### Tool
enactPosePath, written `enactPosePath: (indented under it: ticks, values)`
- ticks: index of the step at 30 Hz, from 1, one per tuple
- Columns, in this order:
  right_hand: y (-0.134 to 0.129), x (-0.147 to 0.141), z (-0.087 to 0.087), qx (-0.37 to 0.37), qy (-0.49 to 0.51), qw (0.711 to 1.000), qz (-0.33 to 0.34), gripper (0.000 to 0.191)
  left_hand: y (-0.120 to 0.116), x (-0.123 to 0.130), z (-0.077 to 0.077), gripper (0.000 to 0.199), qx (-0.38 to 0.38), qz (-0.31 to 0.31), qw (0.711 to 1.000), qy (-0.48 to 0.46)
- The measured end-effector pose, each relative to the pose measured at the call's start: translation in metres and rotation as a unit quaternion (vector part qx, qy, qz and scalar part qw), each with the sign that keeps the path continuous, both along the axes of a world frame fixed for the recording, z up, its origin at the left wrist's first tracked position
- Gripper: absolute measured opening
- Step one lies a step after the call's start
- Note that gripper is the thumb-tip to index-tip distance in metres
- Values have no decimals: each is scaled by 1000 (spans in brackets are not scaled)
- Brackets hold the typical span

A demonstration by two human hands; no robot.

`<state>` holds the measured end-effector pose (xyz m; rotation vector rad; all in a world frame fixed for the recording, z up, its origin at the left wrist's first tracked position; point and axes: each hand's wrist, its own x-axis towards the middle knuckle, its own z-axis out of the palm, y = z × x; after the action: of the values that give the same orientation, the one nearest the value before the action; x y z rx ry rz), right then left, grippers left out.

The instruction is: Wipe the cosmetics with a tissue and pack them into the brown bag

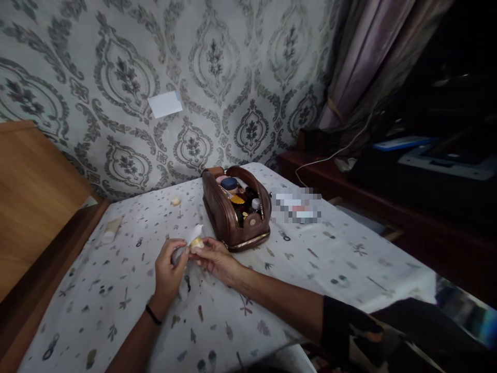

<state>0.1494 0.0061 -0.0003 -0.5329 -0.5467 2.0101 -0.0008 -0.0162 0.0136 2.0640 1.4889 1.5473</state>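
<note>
Near the left side of an open brown bag (236,215), both hands close together over the table (140,305), which has a white printed cloth. Left hand (169,265) closed around a rounded greyish item (178,255), partly hidden by fingers; black band (153,314) on that wrist. Right hand (220,261) pinching a small yellow-and-white item (196,245), thumb along its lower edge, other fingers curled below. Thin white piece (195,233) sticks up between the hands, just above the yellow-and-white item; too blurred to tell what it is or which hand has it.

Bag upright, top unzipped, packed: dark blue round container (229,184), orange item (238,199), white-capped item (256,204), others too dark to name. Small round cream-colored item (176,200) lies beyond the hands, left of the bag. Pale tube (112,230) lies near the table's left edge, well apart from the hands. Pixelated patch (297,205) right of the bag, contents unreadable. White paper (165,104) on the patterned wall (217,62) behind. Dark patterned sleeve (359,329) on the right arm.
</note>
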Motion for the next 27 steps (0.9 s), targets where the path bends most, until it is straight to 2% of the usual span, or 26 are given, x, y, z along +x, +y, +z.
enactPosePath:
  ticks: [5, 9, 12, 15, 18, 20, 24, 27]
  values:
    - [0, 0, -4, 6, -25, 1000, -9, 50, -3, -1, 4, 12, -2, -61, 997, 43]
    - [1, 1, -4, 11, -33, 999, 7, 46, -2, 0, 5, 11, -22, -61, 998, 13]
    - [2, 2, -4, 25, -38, 999, 23, 42, 1, 0, 5, 26, -69, -42, 996, -36]
    - [2, 3, -5, 36, -38, 998, 47, 41, 3, -1, 4, 44, -149, -72, 983, -75]
    - [2, 2, -6, 28, -33, 996, 74, 39, 3, 0, 4, 43, -217, -121, 965, -83]
    - [2, 1, -6, 18, -22, 996, 79, 40, 2, 2, 6, 39, -225, -134, 961, -90]
    - [2, 0, -6, -27, 9, 998, 53, 46, -1, 5, 10, 31, -209, -101, 968, -94]
    - [0, 0, -4, -46, 29, 997, 48, 42, -1, 5, 9, 28, -192, -73, 975, -82]
